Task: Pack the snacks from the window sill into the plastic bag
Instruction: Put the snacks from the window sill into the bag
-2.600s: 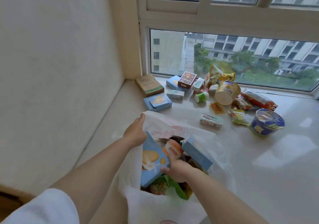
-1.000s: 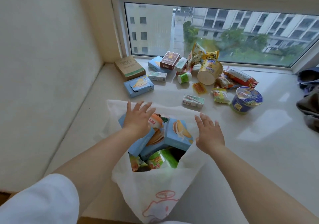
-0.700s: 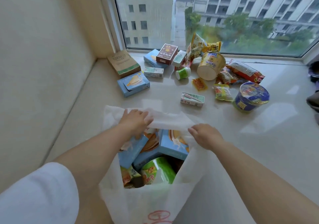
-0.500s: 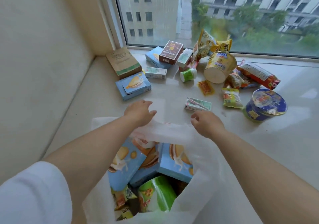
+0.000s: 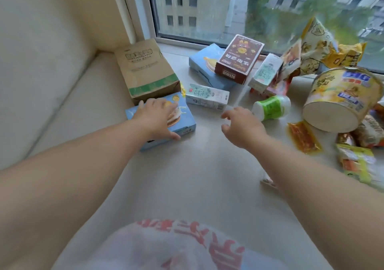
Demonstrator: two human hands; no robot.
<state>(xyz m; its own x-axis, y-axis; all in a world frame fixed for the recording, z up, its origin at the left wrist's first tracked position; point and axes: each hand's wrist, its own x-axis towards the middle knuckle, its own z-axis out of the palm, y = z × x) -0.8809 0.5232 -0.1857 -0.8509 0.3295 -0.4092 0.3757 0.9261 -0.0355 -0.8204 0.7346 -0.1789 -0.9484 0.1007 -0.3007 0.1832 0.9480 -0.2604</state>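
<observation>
**Your two hands are out over the snacks**

Far left on the window sill (image 5: 207,165), a brown paper bag (image 5: 143,68) lies flat by the wall. Just in front of it sits a flat blue box (image 5: 182,120) with a cake picture on it. Your left hand (image 5: 155,117) lies on top of this box. The fingers are spread and the thumb is down on the front edge. The fingers are not curled round it.

Next comes a small white carton (image 5: 207,97), lying on its side. Behind it is another blue box (image 5: 205,66) with a dark red box (image 5: 239,58) resting on top.

Your right hand (image 5: 242,126) floats in the middle with its fingers apart and loose. It holds nothing. Its fingertips are near the white carton. A little green and white bottle (image 5: 271,107) lies on its side just beside this hand.

Further right, a big yellow noodle cup (image 5: 340,97) lies tipped over. Yellow snack packs (image 5: 318,45) lean by the window behind it. Small packets (image 5: 303,136) lie in front of it.

The white plastic bag (image 5: 176,247) with red print is at the bottom, close to you and well apart from both hands.
</observation>
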